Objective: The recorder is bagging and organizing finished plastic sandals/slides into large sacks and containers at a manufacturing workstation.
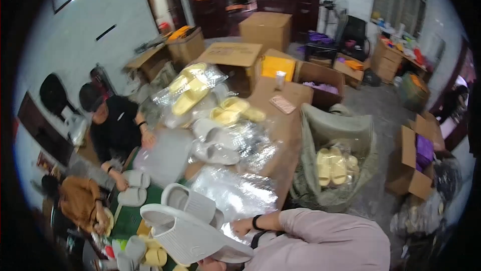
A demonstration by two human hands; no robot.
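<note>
A pair of light grey slippers [193, 233] is close in front of me, one overlapping the other. Under the lower slipper, at the bottom edge, my left hand [213, 265] is closed on the pair; most of its fingers are hidden. My right hand [242, 227], with a black band at the wrist, is curled beside the slippers. It closes on the near edge of a shiny clear plastic bag [235, 191] that lies flat on the table; its fingertips are behind the slipper. More grey slippers [215, 141] in clear wrap lie just beyond the bag.
Wrapped yellow slippers [190, 90] are piled on the table's far part, near a phone [283, 104]. A large sack [335, 120] holding yellow slippers stands at the right. Two co-workers sit at the left; one touches grey slippers [133, 196]. Cardboard boxes [265, 28] stand behind.
</note>
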